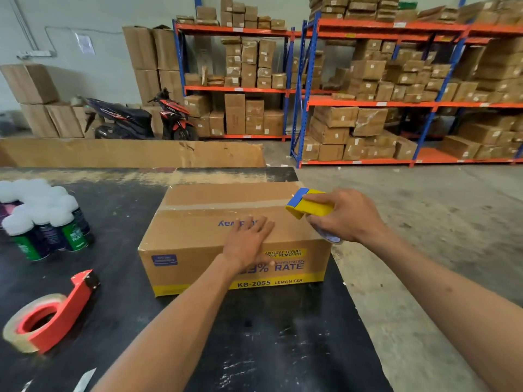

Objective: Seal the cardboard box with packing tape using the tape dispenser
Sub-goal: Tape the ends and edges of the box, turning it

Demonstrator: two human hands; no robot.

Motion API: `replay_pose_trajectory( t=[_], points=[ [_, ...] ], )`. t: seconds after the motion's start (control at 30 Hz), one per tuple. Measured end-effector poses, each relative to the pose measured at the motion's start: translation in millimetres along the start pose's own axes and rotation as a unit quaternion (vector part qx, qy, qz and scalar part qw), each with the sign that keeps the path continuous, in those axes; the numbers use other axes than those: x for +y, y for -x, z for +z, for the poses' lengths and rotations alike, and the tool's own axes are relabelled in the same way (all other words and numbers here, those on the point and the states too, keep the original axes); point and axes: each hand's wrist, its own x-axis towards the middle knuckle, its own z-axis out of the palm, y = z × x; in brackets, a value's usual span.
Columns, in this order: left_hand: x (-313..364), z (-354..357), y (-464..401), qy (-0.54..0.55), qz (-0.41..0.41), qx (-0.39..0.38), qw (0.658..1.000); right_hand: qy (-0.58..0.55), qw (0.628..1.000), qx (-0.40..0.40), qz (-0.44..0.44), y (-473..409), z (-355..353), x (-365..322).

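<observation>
Now cardboard box [198, 239] closed, clear tape along seam.

Matt cardboard box [198, 244], glossy tape strip [220, 205], scuffed black table [268, 335].

**Obscured and Unreadable Items**

The left hand [249, 239] covers part of the blue lettering on the box [198, 244] top and the first digits before "% RATE". The right hand [348, 216] hides most of the yellow dispenser's [310, 206] tape roll. Bottle [70, 236] labels are blurred. Shelf [368, 103] carton stickers are too small to read.
</observation>
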Motion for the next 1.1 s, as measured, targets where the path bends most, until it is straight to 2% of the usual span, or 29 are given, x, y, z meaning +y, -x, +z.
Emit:
replay_pose_trajectory(
  t=[0.23,0.37,0.43,0.5,0.57,0.67,0.77,0.9,1.0,1.1],
  points=[
    [-74.1,0.6,28.0,0.139,0.099,-0.008,0.985,-0.069,0.996,0.025,0.054,-3.6,-1.6,3.2],
    [-102.0,-23.5,34.5,0.099,0.035,-0.074,0.992,-0.071,0.995,0.024,0.062,-5.1,-6.5,-1.9],
    [-68.6,-42.5,31.6,0.040,-0.006,-0.129,0.991,-0.071,0.995,0.026,0.061,-7.4,-7.7,-6.2],
    [-7.6,-49.0,26.4,0.069,-0.058,-0.161,0.983,-0.073,0.995,0.023,0.059,-8.7,-7.6,-11.6],
    [49.9,-40.5,19.2,0.141,-0.112,-0.126,0.976,-0.069,0.996,0.014,0.057,-8.2,-6.5,-15.4],
    [87.4,-20.9,14.0,0.079,-0.155,-0.029,0.984,-0.060,0.996,0.009,0.058,-5.7,-3.5,-13.1],
    [76.7,-14.4,16.3,0.052,-0.108,0.023,0.993,-0.087,0.994,0.014,0.071,-2.1,-1.8,-7.9],
    [36.1,-14.6,29.4,0.118,0.028,0.055,0.991,-0.118,0.989,0.018,0.090,7.9,-2.4,-6.6],
    [-11.7,-15.0,43.5,0.148,0.078,0.000,0.986,-0.119,0.989,0.015,0.085,12.5,-5.0,-7.3],
    [-58.5,-15.2,60.0,0.204,0.080,-0.048,0.974,-0.121,0.990,0.009,0.076,13.4,-8.5,-9.4]
  ],
)
